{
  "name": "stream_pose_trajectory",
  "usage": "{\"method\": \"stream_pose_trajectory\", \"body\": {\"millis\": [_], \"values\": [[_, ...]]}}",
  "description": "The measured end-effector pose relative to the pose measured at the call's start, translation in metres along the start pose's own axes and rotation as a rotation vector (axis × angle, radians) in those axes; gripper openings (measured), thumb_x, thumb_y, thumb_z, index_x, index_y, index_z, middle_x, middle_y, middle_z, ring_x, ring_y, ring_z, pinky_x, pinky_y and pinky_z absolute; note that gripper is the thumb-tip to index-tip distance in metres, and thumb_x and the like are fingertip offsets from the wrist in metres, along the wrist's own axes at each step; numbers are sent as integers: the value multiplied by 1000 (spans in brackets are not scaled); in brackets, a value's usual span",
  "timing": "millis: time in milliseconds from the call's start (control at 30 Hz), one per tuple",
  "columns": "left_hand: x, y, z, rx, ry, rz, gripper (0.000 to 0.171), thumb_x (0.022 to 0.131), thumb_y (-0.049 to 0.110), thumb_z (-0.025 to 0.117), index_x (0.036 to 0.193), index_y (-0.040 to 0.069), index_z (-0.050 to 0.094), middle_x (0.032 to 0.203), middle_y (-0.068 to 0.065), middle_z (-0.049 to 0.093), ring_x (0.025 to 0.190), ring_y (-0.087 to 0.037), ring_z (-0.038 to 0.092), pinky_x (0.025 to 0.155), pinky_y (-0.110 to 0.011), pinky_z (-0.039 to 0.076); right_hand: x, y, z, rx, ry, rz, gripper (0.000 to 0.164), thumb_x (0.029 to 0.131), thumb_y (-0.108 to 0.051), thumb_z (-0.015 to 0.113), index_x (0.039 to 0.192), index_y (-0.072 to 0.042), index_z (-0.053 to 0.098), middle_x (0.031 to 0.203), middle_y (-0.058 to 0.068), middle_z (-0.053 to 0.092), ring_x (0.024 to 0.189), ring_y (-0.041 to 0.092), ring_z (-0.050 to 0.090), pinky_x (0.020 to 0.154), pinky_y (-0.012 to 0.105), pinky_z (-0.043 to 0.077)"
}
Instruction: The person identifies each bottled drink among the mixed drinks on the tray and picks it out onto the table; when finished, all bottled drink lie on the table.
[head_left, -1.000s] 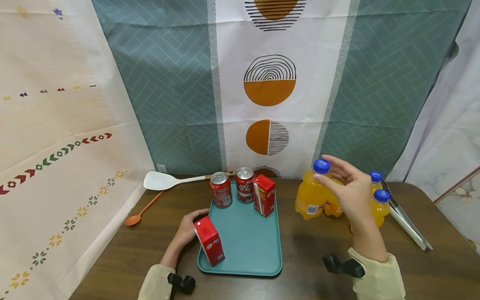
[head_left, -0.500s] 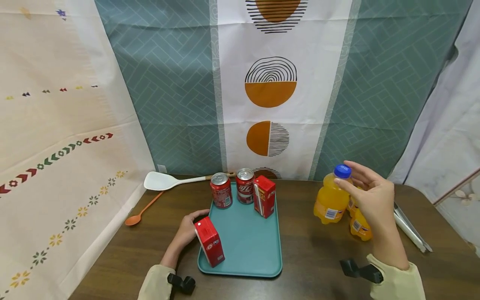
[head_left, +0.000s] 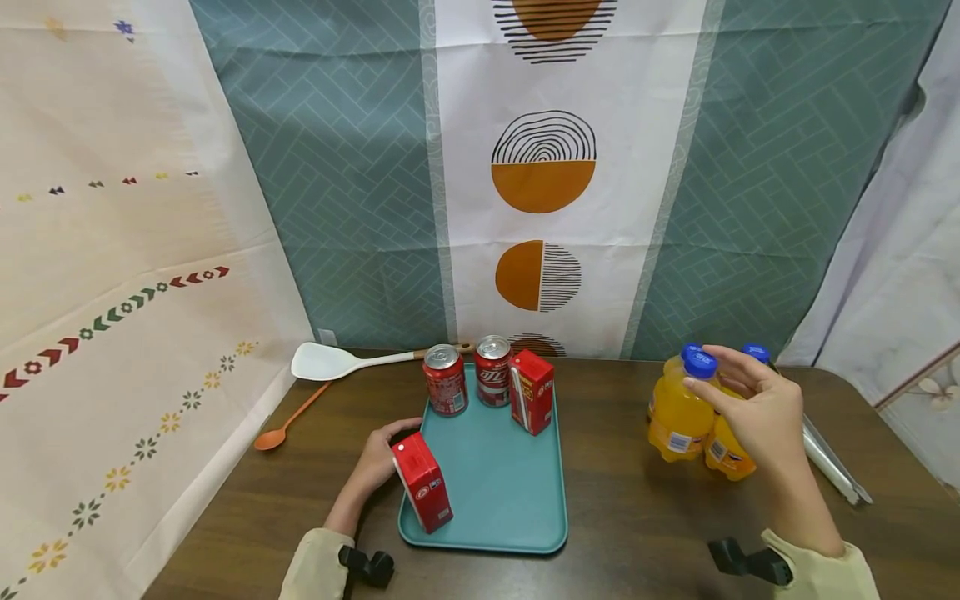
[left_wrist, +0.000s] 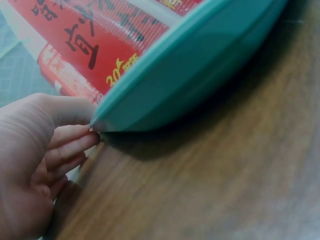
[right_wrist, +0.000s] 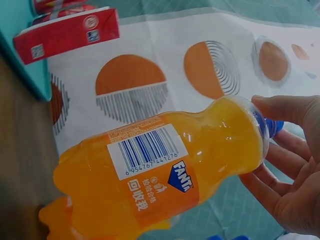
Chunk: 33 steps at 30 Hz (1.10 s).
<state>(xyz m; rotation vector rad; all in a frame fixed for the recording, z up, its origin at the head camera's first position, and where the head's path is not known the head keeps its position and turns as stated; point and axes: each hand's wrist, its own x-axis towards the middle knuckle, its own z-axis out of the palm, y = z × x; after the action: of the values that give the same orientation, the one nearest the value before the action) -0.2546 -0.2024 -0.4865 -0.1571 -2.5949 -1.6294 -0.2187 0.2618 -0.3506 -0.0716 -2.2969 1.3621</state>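
In the head view my left hand [head_left: 377, 458] is at the left edge of a teal tray [head_left: 510, 500]. The left wrist view shows its thumb and fingers pinching the tray's rim [left_wrist: 150, 95]. A red drink carton [head_left: 422, 483] stands tilted just beside that hand, at the tray's front left. My right hand [head_left: 765, 408] pinches an orange Fanta bottle [right_wrist: 150, 170] by the neck, just under its blue cap [head_left: 700, 363]. Close about this bottle stand more orange soda bottles [head_left: 729, 450], partly hidden by it and by the hand.
Two red cola cans [head_left: 446, 390] and another red carton [head_left: 532, 400] stand at the tray's back. Behind and left lie a white spatula [head_left: 322, 362] and an orange spoon [head_left: 272, 437]. Tongs [head_left: 832, 467] lie at the right of the wooden table [head_left: 615, 517]. Cloth hangs behind.
My right hand has carried the orange soda bottle rightward and a little down, from near the tray to the other bottles. The left hand, tray, cans and cartons stay put.
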Motion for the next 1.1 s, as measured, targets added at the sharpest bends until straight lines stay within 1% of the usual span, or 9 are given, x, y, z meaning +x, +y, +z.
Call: {"method": "stream_pose_trajectory", "body": {"millis": [133, 267, 400, 500, 633, 733, 767, 867, 1100], "values": [[-8, 21, -4, 10, -19, 6, 38, 87, 0, 60, 123, -10, 61, 124, -27, 64, 119, -41, 58, 97, -32, 48, -1, 7, -1, -22, 3, -8, 46, 83, -26, 77, 123, -6, 66, 93, -42, 56, 84, -26, 53, 74, -2, 44], [-10, 28, -4, 17, -23, 14, 37, 87, 1, 61, 122, -10, 62, 123, -27, 65, 119, -40, 59, 98, -36, 49, -1, 16, -1, -42, -7, -5, 47, 82, -25, 78, 121, -4, 66, 90, -43, 54, 82, -27, 52, 72, -2, 45], [-9, 25, -3, 13, -21, 8, 37, 87, 1, 61, 122, -9, 62, 123, -26, 65, 119, -40, 58, 99, -39, 49, -3, 23, -1, -57, -35, -19, 46, 81, -25, 79, 119, -2, 66, 89, -45, 53, 80, -28, 52, 70, -2, 45], [-2, 6, -1, 11, -12, 5, 37, 88, 2, 61, 123, -7, 63, 124, -24, 65, 120, -38, 58, 99, -34, 49, -4, 27, 0, -79, -62, -34, 46, 82, -27, 79, 119, -3, 66, 92, -41, 57, 81, -28, 51, 69, -1, 45], [6, -18, 1, -5, 1, 10, 37, 88, 4, 63, 125, -2, 64, 126, -21, 66, 121, -35, 58, 99, -33, 48, -4, 33, 1, -110, -74, -54, 46, 83, -28, 78, 120, -4, 66, 100, -25, 67, 83, -29, 49, 69, -1, 45], [6, -21, 0, -5, 4, 13, 37, 88, 5, 63, 124, -1, 64, 125, -20, 66, 121, -35, 59, 99, -34, 49, -4, 37, 2, -129, -74, -65, 45, 83, -25, 78, 120, -3, 66, 108, -2, 74, 83, -29, 48, 69, -1, 45], [6, -22, 0, -4, 8, 11, 37, 88, 5, 63, 124, -1, 64, 125, -20, 66, 120, -35, 59, 99, -34, 49, -4, 38, 2, -134, -74, -67, 45, 83, -24, 78, 121, -3, 66, 110, 8, 74, 82, -29, 47, 69, -1, 45], [6, -22, 0, -4, 20, 1, 36, 87, 4, 63, 123, 0, 65, 124, -19, 67, 120, -35, 59, 98, -32, 49, -5, 39, 3, -145, -79, -69, 45, 83, -23, 77, 121, -3, 66, 115, 25, 69, 83, -30, 46, 70, -1, 45], [6, -19, 1, 10, 12, 9, 37, 88, 4, 62, 124, -1, 65, 125, -20, 66, 121, -35, 58, 99, -34, 49, -7, 41, 2, -147, -57, -70, 45, 84, -21, 77, 122, 0, 65, 117, 30, 66, 82, -31, 44, 69, -2, 44]]}}
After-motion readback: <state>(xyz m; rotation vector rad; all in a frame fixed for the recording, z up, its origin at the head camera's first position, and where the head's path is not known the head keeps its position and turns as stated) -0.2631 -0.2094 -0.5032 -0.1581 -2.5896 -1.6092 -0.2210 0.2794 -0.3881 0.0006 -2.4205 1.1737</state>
